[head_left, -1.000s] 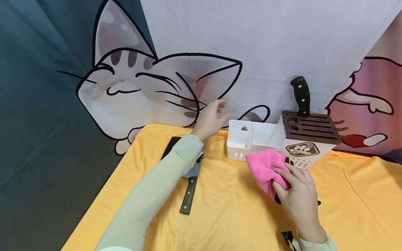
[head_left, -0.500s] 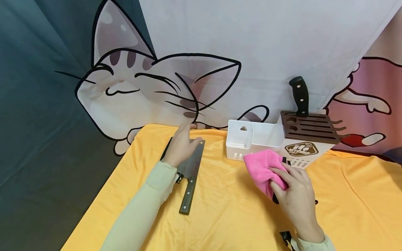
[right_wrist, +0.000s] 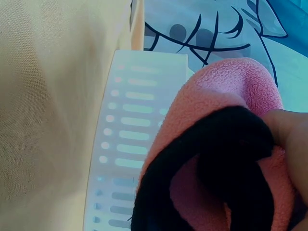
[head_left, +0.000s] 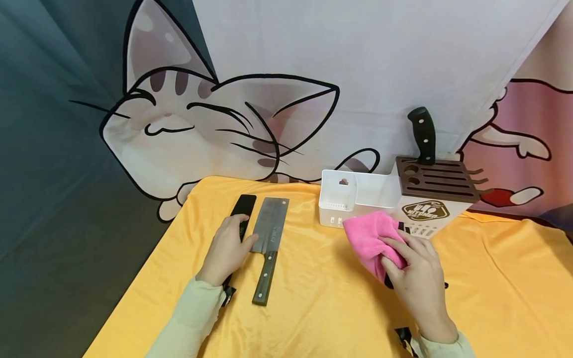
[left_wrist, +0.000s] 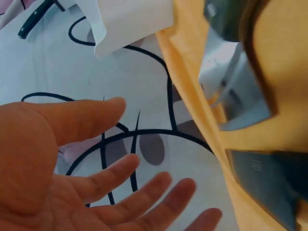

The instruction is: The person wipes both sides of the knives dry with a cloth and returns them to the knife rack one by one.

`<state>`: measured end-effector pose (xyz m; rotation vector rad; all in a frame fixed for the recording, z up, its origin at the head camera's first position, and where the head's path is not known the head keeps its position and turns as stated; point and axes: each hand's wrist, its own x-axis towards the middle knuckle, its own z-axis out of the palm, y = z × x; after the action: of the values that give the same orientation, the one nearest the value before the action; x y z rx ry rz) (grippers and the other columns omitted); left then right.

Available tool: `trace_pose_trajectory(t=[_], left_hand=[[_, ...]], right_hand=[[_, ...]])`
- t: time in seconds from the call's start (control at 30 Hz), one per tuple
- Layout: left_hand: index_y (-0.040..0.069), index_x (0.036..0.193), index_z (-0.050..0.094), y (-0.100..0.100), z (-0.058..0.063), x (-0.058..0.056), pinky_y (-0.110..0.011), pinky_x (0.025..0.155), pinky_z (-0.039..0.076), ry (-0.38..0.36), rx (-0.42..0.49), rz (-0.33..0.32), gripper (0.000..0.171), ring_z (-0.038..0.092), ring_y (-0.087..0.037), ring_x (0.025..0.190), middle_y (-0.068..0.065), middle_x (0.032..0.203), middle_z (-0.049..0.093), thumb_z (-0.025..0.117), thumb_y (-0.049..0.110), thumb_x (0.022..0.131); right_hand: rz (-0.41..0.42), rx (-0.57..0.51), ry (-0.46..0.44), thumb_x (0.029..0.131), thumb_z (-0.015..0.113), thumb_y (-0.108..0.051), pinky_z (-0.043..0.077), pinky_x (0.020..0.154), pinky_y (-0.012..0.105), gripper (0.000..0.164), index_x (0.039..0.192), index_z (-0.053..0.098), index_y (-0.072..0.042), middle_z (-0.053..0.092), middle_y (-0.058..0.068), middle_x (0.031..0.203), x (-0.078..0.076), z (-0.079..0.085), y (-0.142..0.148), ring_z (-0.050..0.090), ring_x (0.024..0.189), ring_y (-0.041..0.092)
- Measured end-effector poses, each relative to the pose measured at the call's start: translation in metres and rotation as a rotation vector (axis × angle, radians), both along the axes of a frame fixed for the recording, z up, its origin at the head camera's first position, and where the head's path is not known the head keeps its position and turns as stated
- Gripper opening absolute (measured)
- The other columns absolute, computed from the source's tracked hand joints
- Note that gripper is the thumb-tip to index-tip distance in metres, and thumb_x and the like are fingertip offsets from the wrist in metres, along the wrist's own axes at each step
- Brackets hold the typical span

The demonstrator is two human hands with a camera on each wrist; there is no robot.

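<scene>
My left hand (head_left: 226,248) hovers over a long, flat black thing with a broad blade shape (head_left: 244,203) on the cloth. In the left wrist view its fingers are spread and hold nothing. The hand and forearm hide the near part of that black thing. Just to the right lies a cleaver (head_left: 273,223), its dark riveted handle toward me. My right hand (head_left: 421,278) grips a bunched pink cloth (head_left: 369,238) with black edging, in front of the white holder. The right wrist view shows the folded cloth (right_wrist: 221,91) close up.
A white kitchen holder (head_left: 333,217) with open compartments stands at the back right. Its brown slotted top (head_left: 438,180) bears a black-handled knife (head_left: 424,136); hooks stick out on its right. Yellow fabric (head_left: 327,288) covers the table, and a cat-printed curtain (head_left: 286,44) hangs behind.
My left hand has moved left and toward me, from beside the holder, across the cleaver, to the black thing. The cleaver is now uncovered. My right hand keeps holding the pink cloth.
</scene>
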<state>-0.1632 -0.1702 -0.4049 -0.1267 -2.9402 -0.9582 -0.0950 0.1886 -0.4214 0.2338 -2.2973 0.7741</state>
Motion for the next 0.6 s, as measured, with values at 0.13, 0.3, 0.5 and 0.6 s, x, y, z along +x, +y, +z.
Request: trace_pose_trajectory(t=[0.13, 0.3, 0.5, 0.6], left_hand=[[0.0, 0.138, 0.053, -0.01, -0.002, 0.012, -0.055, 0.093, 0.048, -0.019, -0.027, 0.019, 0.053, 0.058, -0.041, 0.116, -0.023, 0.134, 0.054, 0.072, 0.023, 0.093], [-0.002, 0.135, 0.054, -0.018, -0.006, 0.022, -0.053, 0.088, 0.05, -0.072, -0.087, 0.057, 0.054, 0.06, -0.039, 0.107, -0.026, 0.128, 0.057, 0.074, 0.022, 0.092], [-0.009, 0.137, 0.048, -0.029, -0.02, 0.032, -0.056, 0.086, 0.049, -0.191, -0.152, 0.1, 0.061, 0.059, -0.044, 0.102, -0.033, 0.124, 0.054, 0.073, 0.023, 0.092], [-0.012, 0.139, 0.043, -0.035, -0.027, 0.034, -0.058, 0.088, 0.047, -0.251, -0.153, 0.122, 0.064, 0.057, -0.047, 0.107, -0.035, 0.125, 0.053, 0.07, 0.027, 0.095]], right_hand=[[-0.005, -0.003, -0.004, 0.069, 0.079, 0.003, 0.04, 0.087, 0.049, 0.028, 0.097, 0.078, -0.001, 0.07, 0.024, 0.112, 0.0, 0.0, -0.001, 0.057, 0.098, 0.041], [-0.009, -0.006, -0.001, 0.069, 0.079, 0.003, 0.04, 0.087, 0.049, 0.027, 0.096, 0.078, -0.001, 0.07, 0.024, 0.111, 0.0, 0.0, 0.0, 0.057, 0.098, 0.041], [-0.013, -0.008, -0.001, 0.069, 0.08, 0.003, 0.04, 0.087, 0.048, 0.028, 0.096, 0.079, -0.002, 0.07, 0.024, 0.111, 0.0, 0.0, 0.0, 0.057, 0.099, 0.04], [-0.014, -0.009, -0.002, 0.068, 0.08, 0.003, 0.04, 0.087, 0.047, 0.028, 0.096, 0.079, -0.002, 0.07, 0.024, 0.111, -0.001, 0.0, 0.0, 0.057, 0.099, 0.04]])
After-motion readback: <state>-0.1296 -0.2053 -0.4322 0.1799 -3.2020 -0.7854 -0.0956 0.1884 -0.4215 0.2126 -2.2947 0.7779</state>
